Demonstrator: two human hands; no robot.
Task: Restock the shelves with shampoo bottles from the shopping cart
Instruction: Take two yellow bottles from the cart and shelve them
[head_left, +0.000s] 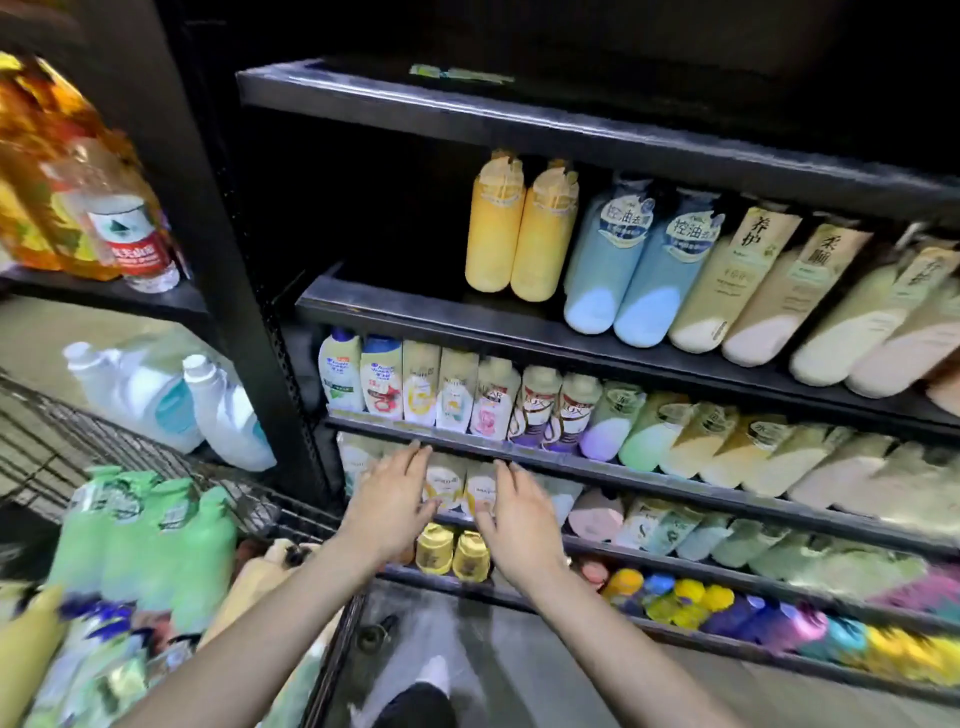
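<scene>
Black store shelves (519, 457) hold rows of shampoo bottles. Both my hands reach toward the third shelf down, where cream and yellow shampoo bottles (447, 483) stand. My left hand (392, 501) has straight fingers near the shelf edge, left of those bottles. My right hand (519, 514) is spread flat just in front of them. Neither hand holds anything. The wire shopping cart (156, 457) at lower left carries green bottles (156, 540) and other coloured ones.
Yellow and blue bottles (519, 228) stand on the upper shelf, with dark bare space to their left. Small yellow bottles (452, 553) sit below my hands. White jugs (171, 400) and oil bottles fill the left rack. My shoe (415, 701) shows on the grey floor.
</scene>
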